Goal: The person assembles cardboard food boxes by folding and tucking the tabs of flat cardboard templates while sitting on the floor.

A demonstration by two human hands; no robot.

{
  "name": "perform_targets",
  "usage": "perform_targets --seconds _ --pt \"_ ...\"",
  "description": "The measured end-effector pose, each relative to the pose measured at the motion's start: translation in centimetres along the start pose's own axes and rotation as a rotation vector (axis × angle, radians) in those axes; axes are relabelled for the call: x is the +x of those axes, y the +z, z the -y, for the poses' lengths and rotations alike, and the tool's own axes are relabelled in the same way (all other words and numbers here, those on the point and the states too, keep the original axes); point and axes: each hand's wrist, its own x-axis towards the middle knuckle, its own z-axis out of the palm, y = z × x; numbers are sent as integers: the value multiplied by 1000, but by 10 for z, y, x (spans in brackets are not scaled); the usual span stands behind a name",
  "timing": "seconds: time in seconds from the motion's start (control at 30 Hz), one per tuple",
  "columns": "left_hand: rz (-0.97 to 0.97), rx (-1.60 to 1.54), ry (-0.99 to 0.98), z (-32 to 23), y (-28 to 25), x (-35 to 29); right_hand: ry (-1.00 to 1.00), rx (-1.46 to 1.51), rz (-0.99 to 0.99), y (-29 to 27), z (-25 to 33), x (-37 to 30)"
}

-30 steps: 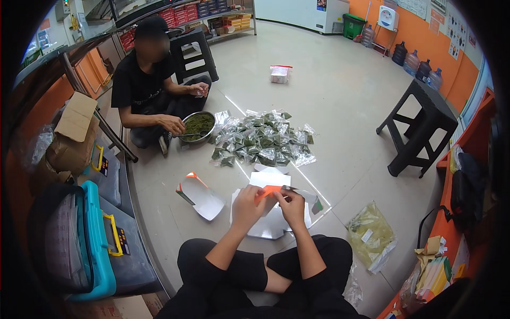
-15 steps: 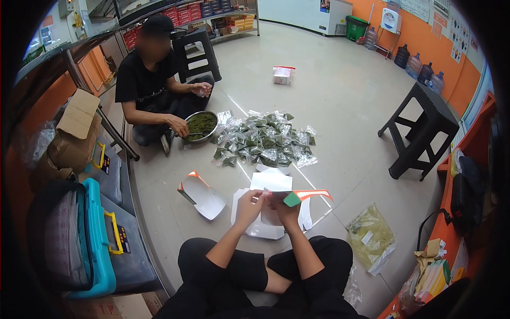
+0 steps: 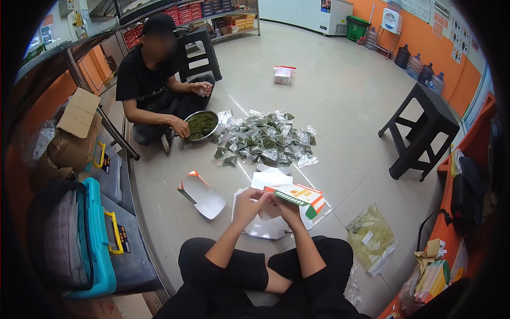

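In front of my crossed legs I hold a white, orange and green folding carton (image 3: 296, 194), raised above the floor and partly folded. My right hand (image 3: 287, 211) is closed on its lower left edge. My left hand (image 3: 247, 206) pinches at the same corner, its fingertips meeting those of my right hand; what exactly lies between them is partly hidden. Beneath my hands lie white unfolded cartons (image 3: 265, 228). A part-folded carton (image 3: 204, 198) rests on the floor to the left. Beyond is a heap of small clear bags (image 3: 265, 139) with green filling.
At the far left sits a co-worker (image 3: 151, 80) with a hand at a metal bowl (image 3: 216, 125) of green stuff. A black stool (image 3: 425, 125) and a flat plastic bag (image 3: 372, 236) are to the right. Plastic bins (image 3: 127, 255) line the left side. A small package (image 3: 283, 75) lies farther off.
The carton in my hands has turned, so its printed orange and green face now shows and its flaps point right. My hands stay nearly in place. The co-worker's hand shifted slightly at the bowl.
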Motion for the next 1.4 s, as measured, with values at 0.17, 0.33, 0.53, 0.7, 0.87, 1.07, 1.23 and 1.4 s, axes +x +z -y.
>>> perform_targets --seconds 0.17,0.33,0.53,0.7,0.87,1.07,1.23,1.4 --pt "-1 -15 -11 1 -2 0 -64 -108 93 -2 8 1" --pt "-22 29 -33 -7 -4 1 -313 70 144 -13 -8 6" --pt "40 -3 14 -12 -7 2 -639 -525 -51 -35 -53 22" --pt "84 63 66 -10 -13 3 -837 -889 -154 -41 -58 17" --pt "147 172 145 -11 -21 4 -723 -762 -129 -44 -56 11" --pt "208 241 191 -8 -26 4 -668 -716 -117 -45 -56 6" --pt "245 263 200 -4 -29 5 -650 -706 -114 -47 -54 6" --pt "264 173 162 -5 -29 4 -637 -699 -106 -46 -53 5"
